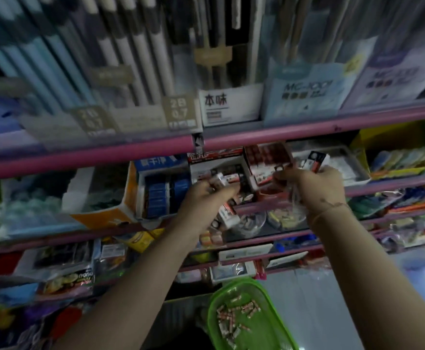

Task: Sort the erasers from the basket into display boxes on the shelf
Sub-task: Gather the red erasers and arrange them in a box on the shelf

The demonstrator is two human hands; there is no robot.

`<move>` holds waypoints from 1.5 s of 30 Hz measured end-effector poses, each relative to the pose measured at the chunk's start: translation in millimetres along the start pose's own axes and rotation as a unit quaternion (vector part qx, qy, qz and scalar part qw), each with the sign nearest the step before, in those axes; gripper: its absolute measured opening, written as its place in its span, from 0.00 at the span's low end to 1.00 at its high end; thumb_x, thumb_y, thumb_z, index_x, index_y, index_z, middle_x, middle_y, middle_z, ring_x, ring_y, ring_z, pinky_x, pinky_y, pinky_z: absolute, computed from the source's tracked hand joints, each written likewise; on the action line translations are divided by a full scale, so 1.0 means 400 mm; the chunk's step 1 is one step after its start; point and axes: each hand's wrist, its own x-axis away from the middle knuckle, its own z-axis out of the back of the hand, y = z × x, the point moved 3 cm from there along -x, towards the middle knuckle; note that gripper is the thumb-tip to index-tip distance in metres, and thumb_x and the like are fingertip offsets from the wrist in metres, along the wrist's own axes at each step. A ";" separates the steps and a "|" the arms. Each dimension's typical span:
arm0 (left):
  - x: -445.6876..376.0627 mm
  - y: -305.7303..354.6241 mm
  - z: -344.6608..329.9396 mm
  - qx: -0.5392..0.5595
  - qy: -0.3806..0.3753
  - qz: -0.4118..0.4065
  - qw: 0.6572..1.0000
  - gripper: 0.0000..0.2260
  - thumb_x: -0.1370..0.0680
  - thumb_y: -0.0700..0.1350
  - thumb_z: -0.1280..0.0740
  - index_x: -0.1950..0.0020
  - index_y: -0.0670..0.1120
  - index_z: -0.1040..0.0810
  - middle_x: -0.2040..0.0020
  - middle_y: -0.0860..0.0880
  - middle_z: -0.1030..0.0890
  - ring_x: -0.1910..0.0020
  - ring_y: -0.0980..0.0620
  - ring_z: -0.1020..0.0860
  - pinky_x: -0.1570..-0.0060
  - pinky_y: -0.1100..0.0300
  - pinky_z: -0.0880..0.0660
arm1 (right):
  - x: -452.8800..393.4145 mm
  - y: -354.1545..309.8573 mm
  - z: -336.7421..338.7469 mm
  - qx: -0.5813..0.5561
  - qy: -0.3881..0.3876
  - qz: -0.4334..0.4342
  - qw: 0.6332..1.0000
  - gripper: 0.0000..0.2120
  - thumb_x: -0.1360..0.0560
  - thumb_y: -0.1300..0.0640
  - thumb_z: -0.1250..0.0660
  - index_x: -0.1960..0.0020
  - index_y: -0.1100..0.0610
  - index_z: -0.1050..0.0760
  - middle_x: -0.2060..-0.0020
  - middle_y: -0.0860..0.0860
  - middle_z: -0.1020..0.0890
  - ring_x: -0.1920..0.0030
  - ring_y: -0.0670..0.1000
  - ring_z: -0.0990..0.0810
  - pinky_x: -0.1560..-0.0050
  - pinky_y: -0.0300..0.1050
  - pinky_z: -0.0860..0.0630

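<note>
Both my hands are raised to the pink shelf [269, 137]. My left hand [206, 198] grips several red-and-white wrapped erasers [228, 213], with one eraser at its fingertips over a red-and-white display box [216, 170]. My right hand [315, 184] holds more erasers [316, 160] beside a second red display box [267, 157], and a clear plastic wrapper hangs from it. Low in the view, the green basket [277, 306] holds several small erasers [234, 317].
A blue eraser box [161, 188] and an orange-edged box [105, 213] stand left of the red boxes. A clear tray [342, 160] and a yellow box [393, 152] sit to the right. Pencil-lead boxes fill the shelf above. Lower shelves carry mixed stationery.
</note>
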 end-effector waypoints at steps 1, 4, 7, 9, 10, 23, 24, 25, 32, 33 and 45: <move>-0.013 0.003 0.021 0.015 0.022 0.006 1.000 0.11 0.28 0.52 0.27 0.51 0.47 0.21 0.71 0.53 0.22 0.78 0.59 0.24 0.80 0.68 0.33 | -0.019 0.002 -0.027 0.014 0.011 0.008 1.000 0.09 0.39 0.65 0.24 0.63 0.62 0.23 0.72 0.53 0.19 0.74 0.51 0.22 0.73 0.41 0.25; -0.034 -0.011 0.093 -0.006 0.075 -0.008 0.997 0.13 0.30 0.54 0.26 0.52 0.49 0.22 0.64 0.49 0.20 0.76 0.59 0.22 0.80 0.67 0.32 | -0.044 0.028 -0.118 0.128 0.016 0.031 0.991 0.09 0.37 0.58 0.25 0.61 0.61 0.23 0.62 0.57 0.17 0.61 0.57 0.18 0.60 0.48 0.20; -0.038 -0.010 0.153 -0.061 0.090 -0.086 0.990 0.08 0.31 0.53 0.25 0.59 0.54 0.22 0.61 0.54 0.19 0.69 0.60 0.21 0.73 0.66 0.27 | -0.023 0.050 -0.193 0.261 -0.008 0.065 0.963 0.12 0.37 0.54 0.25 0.61 0.59 0.25 0.58 0.58 0.18 0.55 0.59 0.19 0.59 0.44 0.26; -0.038 0.000 0.183 -0.105 0.090 -0.135 0.981 0.07 0.31 0.52 0.25 0.63 0.57 0.22 0.64 0.59 0.20 0.66 0.62 0.22 0.69 0.69 0.27 | -0.002 0.055 -0.226 0.349 -0.045 0.066 0.934 0.15 0.39 0.51 0.23 0.62 0.57 0.26 0.59 0.56 0.19 0.56 0.59 0.20 0.59 0.44 0.26; -0.038 0.003 0.195 -0.126 0.090 -0.142 0.978 0.07 0.30 0.52 0.26 0.64 0.59 0.23 0.64 0.62 0.21 0.64 0.63 0.22 0.65 0.67 0.27 | 0.007 0.055 -0.236 0.389 -0.057 0.066 0.917 0.15 0.39 0.50 0.23 0.63 0.56 0.28 0.61 0.55 0.21 0.57 0.58 0.21 0.59 0.44 0.27; -0.082 -0.022 0.217 -0.137 0.057 -0.122 0.981 0.07 0.33 0.51 0.24 0.63 0.59 0.21 0.63 0.66 0.20 0.61 0.69 0.23 0.63 0.70 0.29 | -0.070 0.052 -0.278 0.379 -0.252 -0.010 0.890 0.18 0.36 0.52 0.24 0.50 0.57 0.22 0.58 0.49 0.19 0.57 0.49 0.21 0.57 0.39 0.25; -0.087 -0.018 0.214 -0.137 0.059 -0.124 0.981 0.07 0.34 0.51 0.23 0.63 0.57 0.21 0.63 0.65 0.20 0.62 0.69 0.23 0.66 0.73 0.29 | -0.079 0.045 -0.256 0.317 -0.237 -0.027 0.918 0.19 0.38 0.52 0.23 0.50 0.57 0.21 0.56 0.49 0.17 0.55 0.50 0.20 0.57 0.40 0.25; -0.092 -0.011 0.209 -0.144 0.061 -0.131 0.979 0.08 0.34 0.51 0.23 0.63 0.56 0.22 0.64 0.63 0.20 0.64 0.68 0.23 0.67 0.75 0.29 | -0.084 0.036 -0.232 0.253 -0.215 -0.037 0.943 0.19 0.39 0.52 0.22 0.51 0.58 0.20 0.57 0.50 0.16 0.56 0.50 0.18 0.58 0.39 0.25; -0.155 0.076 0.096 -0.485 -0.039 -0.113 0.866 0.11 0.27 0.53 0.29 0.50 0.50 0.25 0.58 0.51 0.22 0.64 0.52 0.23 0.70 0.62 0.32 | -0.099 0.011 -0.152 0.098 -0.193 -0.018 0.976 0.18 0.40 0.60 0.22 0.52 0.61 0.19 0.59 0.54 0.14 0.57 0.56 0.15 0.60 0.43 0.21; -0.165 0.081 0.075 -0.514 -0.077 -0.115 0.846 0.11 0.26 0.48 0.29 0.46 0.48 0.26 0.56 0.49 0.23 0.61 0.50 0.24 0.69 0.61 0.32 | -0.099 0.013 -0.146 0.107 -0.181 -0.008 0.978 0.16 0.40 0.60 0.22 0.53 0.61 0.19 0.60 0.54 0.14 0.58 0.56 0.16 0.64 0.41 0.21; -0.202 0.079 0.058 -0.597 -0.182 -0.074 0.778 0.09 0.28 0.38 0.31 0.48 0.41 0.24 0.61 0.45 0.24 0.65 0.48 0.26 0.72 0.60 0.34 | -0.078 0.021 -0.117 0.141 -0.164 0.044 0.975 0.07 0.37 0.68 0.25 0.63 0.60 0.21 0.65 0.55 0.15 0.64 0.56 0.16 0.61 0.45 0.19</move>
